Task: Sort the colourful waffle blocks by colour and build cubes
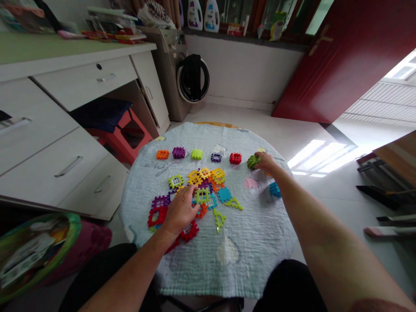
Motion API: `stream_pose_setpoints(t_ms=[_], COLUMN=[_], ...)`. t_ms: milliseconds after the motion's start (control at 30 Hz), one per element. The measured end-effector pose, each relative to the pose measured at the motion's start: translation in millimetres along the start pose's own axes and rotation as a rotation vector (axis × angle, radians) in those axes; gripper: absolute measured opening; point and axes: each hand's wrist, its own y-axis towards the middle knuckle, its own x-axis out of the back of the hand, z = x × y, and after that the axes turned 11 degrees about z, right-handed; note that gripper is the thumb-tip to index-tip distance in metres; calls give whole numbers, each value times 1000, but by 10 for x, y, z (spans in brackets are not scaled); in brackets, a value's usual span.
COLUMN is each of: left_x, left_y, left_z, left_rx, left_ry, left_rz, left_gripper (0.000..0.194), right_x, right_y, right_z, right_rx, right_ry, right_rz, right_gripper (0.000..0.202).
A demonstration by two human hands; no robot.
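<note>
My left hand (183, 209) is over the pile of coloured toothed plastic pieces, its thumb and fingers closed on a light green windowed piece (203, 196). At the right end of a row, my right hand (264, 162) has its fingers on a dark green stack (252, 162). That row also holds an orange piece (162, 154), a purple stack (178, 152), a lime piece (196, 154), a dark purple piece (216, 157) and a red stack (235, 158). A blue stack (274, 190) lies beside my right forearm. Two green triangular pieces (219, 219) lie right of the pile.
The round table (240, 268) has a pale patterned cloth. Behind it stand a washing machine (169, 73) with its door open and a red stool (130, 134) under the white desk (81, 78). A full bin (78, 242) is at the lower left. A red door (325, 60) is at the right.
</note>
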Motion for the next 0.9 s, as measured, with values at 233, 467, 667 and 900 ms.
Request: stream_pose_setpoints(t_ms=[233,467,667,900], left_x=[31,63,104,92], left_y=[2,12,21,28], left_z=[-30,-39,-69,-11], left_rx=[15,39,38,11], left_ry=[-22,-129,-236,-228], left_rz=[14,-20,-57,-79], left_gripper=[39,43,45,42], right_x=[2,49,-7,-245], right_y=[16,-128,-706,-1131], right_z=[4,109,961,1856], right_rx=[1,13,523,733], right_ry=[9,144,514,506], right_rz=[3,-236,19,79], right_gripper=[56,66,51,59])
